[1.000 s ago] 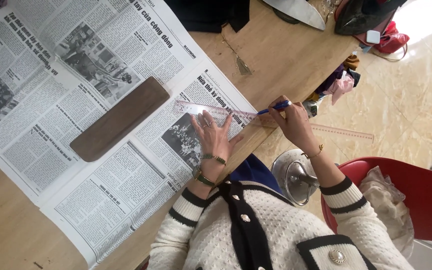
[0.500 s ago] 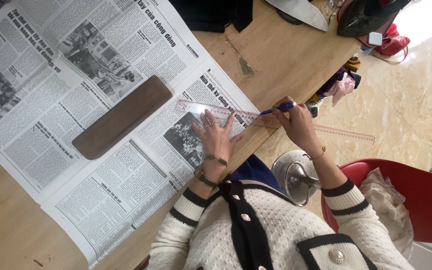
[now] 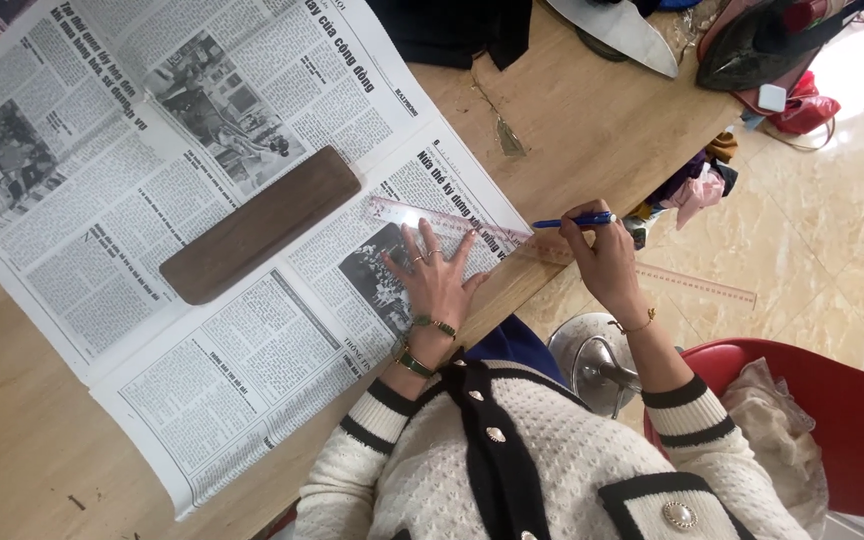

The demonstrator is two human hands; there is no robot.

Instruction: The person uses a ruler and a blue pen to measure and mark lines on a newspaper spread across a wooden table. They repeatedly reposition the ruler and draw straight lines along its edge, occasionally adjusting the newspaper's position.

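A wooden table (image 3: 592,120) carries a wide spread of newspaper (image 3: 182,230) that runs out far beyond the fingertips of the left hand. On the paper, well off from those fingertips, lies a dark brown oblong block (image 3: 260,224). A long clear ruler (image 3: 472,225) crosses the corner of the newspaper and runs on past the table edge, just under the right hand's knuckles. The left hand (image 3: 439,285) lies flat with fingers spread wide, pressing the ruler and paper down. The right hand (image 3: 602,262) has its fingers closed around a blue pen (image 3: 574,221), whose tip sits at the ruler's edge, just beside the left fingertips.
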